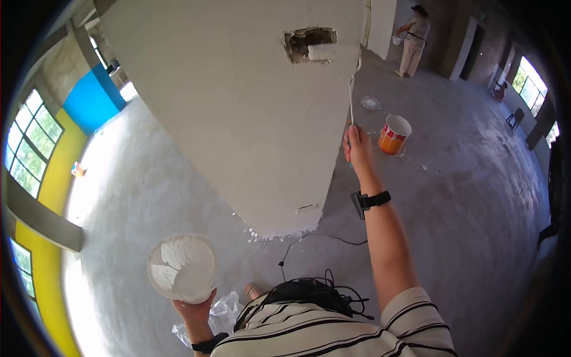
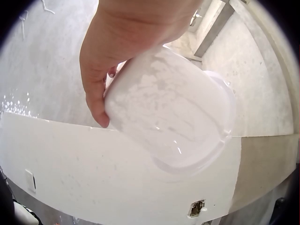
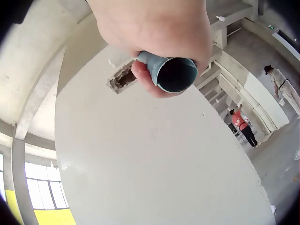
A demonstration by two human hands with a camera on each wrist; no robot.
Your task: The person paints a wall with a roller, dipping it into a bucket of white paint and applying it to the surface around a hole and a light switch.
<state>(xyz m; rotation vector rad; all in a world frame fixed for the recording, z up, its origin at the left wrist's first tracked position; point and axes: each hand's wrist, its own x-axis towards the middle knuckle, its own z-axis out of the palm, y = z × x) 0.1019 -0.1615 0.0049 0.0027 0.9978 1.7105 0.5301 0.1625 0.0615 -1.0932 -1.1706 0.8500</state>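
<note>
My right hand grips the handle of a paint roller, its fingers wrapped around the hollow bluish-green handle end in the right wrist view. The roller's white sleeve lies at the ragged hole in a pale pillar, and its thin metal rod runs down along the pillar's right edge. Low at the left, my left hand holds a white plastic bucket from beneath, thumb and fingers around its base. White paint coats the bucket's inside in the head view.
An orange-and-white bucket stands on the concrete floor right of the pillar, near a whitish round patch. A black cable crosses the floor by my feet, beside clear plastic. Another person stands at the back right.
</note>
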